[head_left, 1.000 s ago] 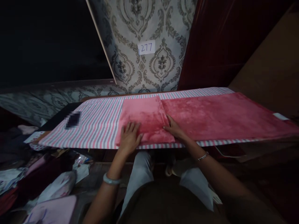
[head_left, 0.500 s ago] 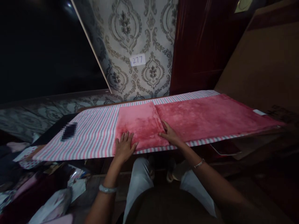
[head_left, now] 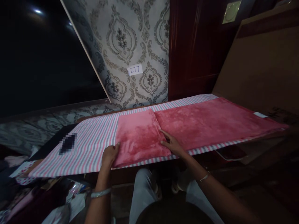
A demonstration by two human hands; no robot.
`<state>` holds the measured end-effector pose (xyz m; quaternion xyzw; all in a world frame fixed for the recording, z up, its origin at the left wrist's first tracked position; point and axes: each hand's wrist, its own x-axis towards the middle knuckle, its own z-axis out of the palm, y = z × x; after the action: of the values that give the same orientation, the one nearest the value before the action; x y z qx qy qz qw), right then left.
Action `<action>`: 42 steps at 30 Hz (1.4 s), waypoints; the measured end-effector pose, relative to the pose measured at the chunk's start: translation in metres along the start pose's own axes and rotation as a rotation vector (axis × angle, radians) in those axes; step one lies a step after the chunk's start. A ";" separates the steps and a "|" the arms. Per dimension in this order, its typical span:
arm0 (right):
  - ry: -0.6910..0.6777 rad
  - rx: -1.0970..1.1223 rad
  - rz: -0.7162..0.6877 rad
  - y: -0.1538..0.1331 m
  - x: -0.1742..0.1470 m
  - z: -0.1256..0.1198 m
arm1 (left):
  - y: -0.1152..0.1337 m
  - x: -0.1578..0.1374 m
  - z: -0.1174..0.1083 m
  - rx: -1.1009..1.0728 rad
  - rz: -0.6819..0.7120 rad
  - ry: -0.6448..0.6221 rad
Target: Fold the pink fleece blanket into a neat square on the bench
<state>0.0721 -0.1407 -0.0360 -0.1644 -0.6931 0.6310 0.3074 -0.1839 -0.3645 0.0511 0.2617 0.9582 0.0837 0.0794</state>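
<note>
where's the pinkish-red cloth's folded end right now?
Head view, near centre: the folded end lies over the striped cloth, left hand at its left edge, right hand at its right edge.

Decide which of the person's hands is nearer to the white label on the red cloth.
Right. The right hand is at the right edge of the folded section, left of the white label; the left hand is farther away, at that section's left edge.
</note>
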 end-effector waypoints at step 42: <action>-0.072 -0.064 0.126 -0.027 0.043 -0.008 | 0.012 0.078 -0.004 -0.453 0.104 0.110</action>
<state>0.0490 -0.1116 0.0004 -0.1946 -0.7119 0.6320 0.2363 -0.2452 -0.3145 0.0492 0.2814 0.9030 0.3149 0.0794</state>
